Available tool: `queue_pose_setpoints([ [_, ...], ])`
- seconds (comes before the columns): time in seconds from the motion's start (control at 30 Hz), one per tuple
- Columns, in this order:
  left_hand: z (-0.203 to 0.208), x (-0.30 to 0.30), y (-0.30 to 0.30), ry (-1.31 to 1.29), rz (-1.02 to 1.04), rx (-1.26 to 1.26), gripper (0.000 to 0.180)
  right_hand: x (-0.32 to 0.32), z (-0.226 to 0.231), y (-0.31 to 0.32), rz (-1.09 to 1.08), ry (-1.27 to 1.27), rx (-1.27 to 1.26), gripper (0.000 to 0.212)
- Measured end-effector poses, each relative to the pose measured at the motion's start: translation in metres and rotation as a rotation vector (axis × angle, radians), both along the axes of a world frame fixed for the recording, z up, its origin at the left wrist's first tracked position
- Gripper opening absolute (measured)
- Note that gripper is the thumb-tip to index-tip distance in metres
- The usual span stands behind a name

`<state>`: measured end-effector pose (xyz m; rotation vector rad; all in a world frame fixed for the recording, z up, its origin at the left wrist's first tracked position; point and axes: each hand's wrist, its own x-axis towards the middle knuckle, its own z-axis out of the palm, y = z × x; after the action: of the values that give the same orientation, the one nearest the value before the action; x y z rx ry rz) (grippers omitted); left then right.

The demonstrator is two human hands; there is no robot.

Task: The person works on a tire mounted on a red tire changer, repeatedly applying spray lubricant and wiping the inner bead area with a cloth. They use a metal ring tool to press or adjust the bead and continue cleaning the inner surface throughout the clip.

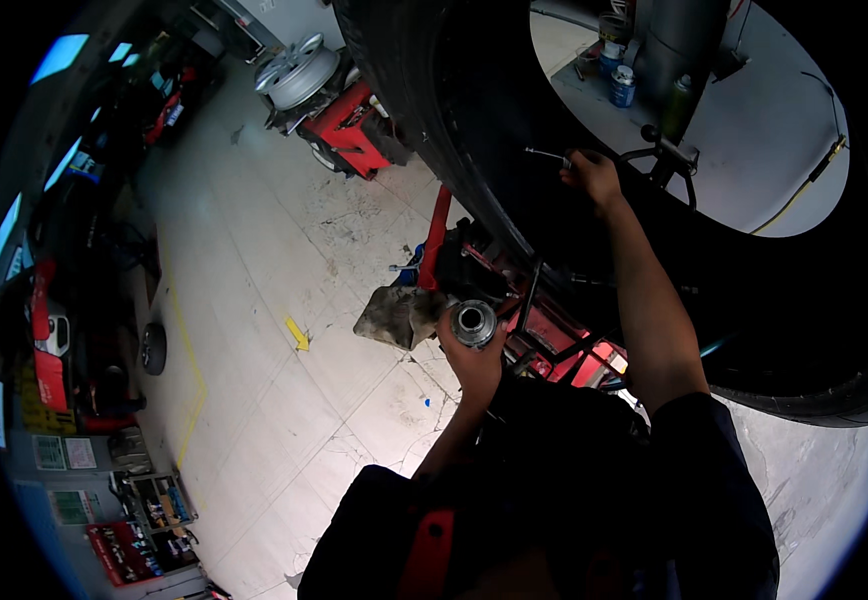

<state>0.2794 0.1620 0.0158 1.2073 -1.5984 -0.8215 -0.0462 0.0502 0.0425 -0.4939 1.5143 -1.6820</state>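
My left hand [473, 368] is wrapped around a round metal can [474, 320], whose top shows a ring and a dark round opening in the middle. Farther off and to the right, my right hand [592, 178] is closed on a thin pale rod [546, 153] that points left. The rod's tip is too small to make out. It is over the dark inside of a large black tire [434, 130]; I cannot tell whether it touches the rubber. The tire stands in front of me and curves around my right arm.
A red machine frame [436, 240] and a dirty grey cloth [394, 315] are beside my left hand. Farther away, a silver wheel rim [299, 72] rests on a red machine [354, 130]. Blue cans [622, 85] show through the tire's opening. A small wheel [154, 348] stands at the left.
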Motion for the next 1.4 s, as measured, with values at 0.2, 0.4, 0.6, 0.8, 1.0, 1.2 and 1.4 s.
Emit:
queue_pose_setpoints([
  [0.2, -0.001, 0.002, 0.006, -0.03, 0.027, -0.029, 0.069, 0.03, -0.032, -0.005, -0.15, -0.013, -0.159, 0.031],
  [0.4, 0.0, -0.002, 0.002, 0.109, 0.046, 0.062, 0.072, 0.038, -0.045, -0.019, -0.133, 0.123, -0.054, 0.032],
  [0.6, 0.007, -0.004, 0.002, 0.043, 0.062, 0.055, 0.072, 0.038, -0.054, -0.023, -0.133, 0.027, -0.083, 0.034],
  [0.8, 0.003, -0.003, 0.002, 0.024, 0.061, 0.059, 0.072, 0.038, -0.057, -0.025, -0.119, 0.068, -0.006, 0.035],
  [1.0, 0.004, -0.003, 0.001, -0.008, 0.03, 0.037, 0.066, 0.035, -0.043, -0.019, -0.103, 0.174, 0.131, 0.035],
  [1.2, 0.001, -0.003, 0.0, 0.058, 0.033, 0.073, 0.07, 0.033, -0.032, -0.01, -0.15, 0.388, 0.291, 0.036],
  [1.4, -0.001, 0.0, 0.0, 0.039, 0.007, 0.068, 0.066, 0.029, -0.025, -0.012, -0.228, 0.476, 0.316, 0.038],
])
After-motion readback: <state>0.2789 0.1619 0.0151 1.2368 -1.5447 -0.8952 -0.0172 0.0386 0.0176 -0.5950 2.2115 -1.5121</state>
